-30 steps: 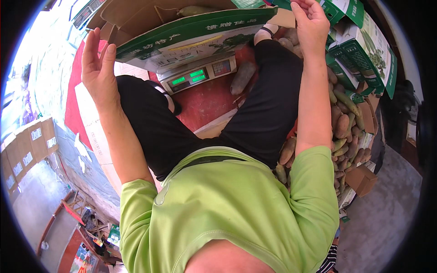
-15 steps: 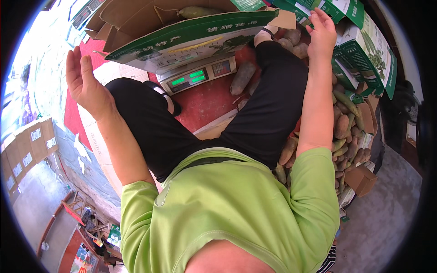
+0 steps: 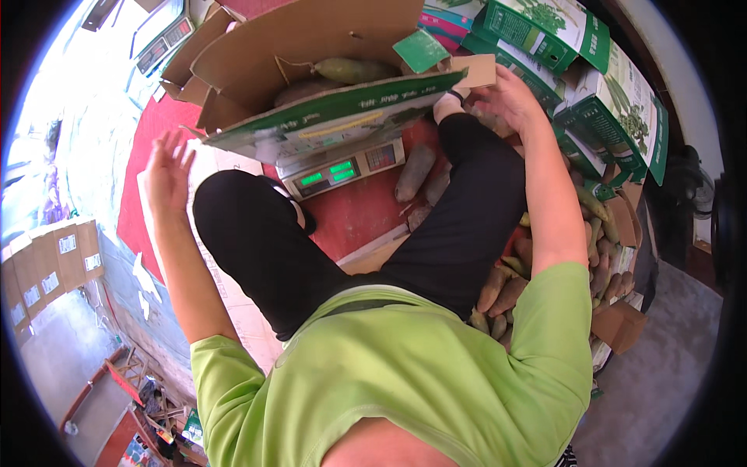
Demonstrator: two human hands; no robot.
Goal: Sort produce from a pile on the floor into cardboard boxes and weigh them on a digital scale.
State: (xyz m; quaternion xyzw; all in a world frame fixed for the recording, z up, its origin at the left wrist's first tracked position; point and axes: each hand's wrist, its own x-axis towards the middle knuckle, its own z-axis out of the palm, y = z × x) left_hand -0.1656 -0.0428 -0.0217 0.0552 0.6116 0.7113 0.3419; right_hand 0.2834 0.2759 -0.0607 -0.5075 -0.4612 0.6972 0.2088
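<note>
In front of me an open carton [image 3: 311,138] with a green-and-white front stands on a digital scale [image 3: 340,171] with lit green readouts. Inside lies a long green radish-like vegetable [image 3: 354,70], beside a darker one partly hidden by the front panel. My left hand [image 3: 169,167] is raised just off the carton's left corner, empty, its fingers spread. At the opposite corner my right hand [image 3: 510,101] is beside a small cardboard flap [image 3: 476,71], fingers apart; whether it touches the flap I cannot tell.
Plastic-wrapped vegetables [image 3: 415,173] lie on the red mat [image 3: 342,222] between my legs. A heap of soiled, oblong vegetables [image 3: 599,257] sits on my right. Green-and-white cartons [image 3: 611,109] are stacked at the far right. Another scale [image 3: 163,43] stands far left.
My right hand has come down and inward to the carton's right flap. The left hand has lowered slightly and moved right, fingers spreading. More of the carton's inside shows.
</note>
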